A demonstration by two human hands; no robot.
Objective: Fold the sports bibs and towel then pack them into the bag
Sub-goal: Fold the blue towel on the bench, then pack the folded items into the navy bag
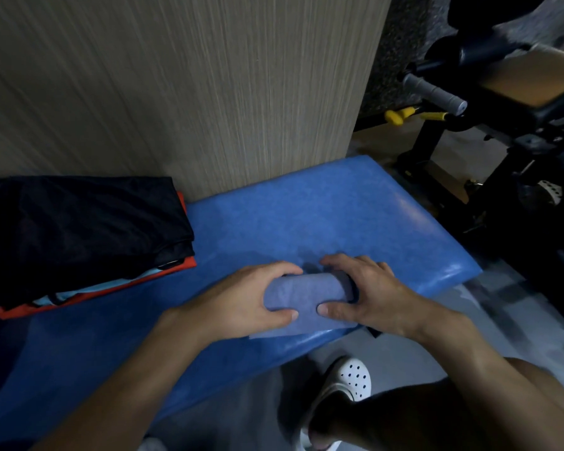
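Wood-grain wall panelling (176,76) backs a blue padded bench (323,206), with a black gym machine (502,131) standing off to the right. The blue-grey towel (306,292) lies rolled into a short cylinder close to the bench's near edge, its loose tail flat beneath it and reaching right up to that edge. The left hand (241,297) and right hand (368,294) each curl round one end of the roll, fingers over the far side and thumbs pressing the near side. At the left of the bench sits a stack of folded sports bibs (79,229), black on top with light blue and orange below. No bag is in view.

The main risk, as I judge it, is the roll springing loose: soft cloth held only at its ends may unwind if either grip eases. The tail could slip over the edge and drag the roll towards the floor, where a white clog (349,379) stands. Lifting it one-handed could let it sag open.

No brand, label or legible writing shows anywhere; the frame is dim and slightly blurred.
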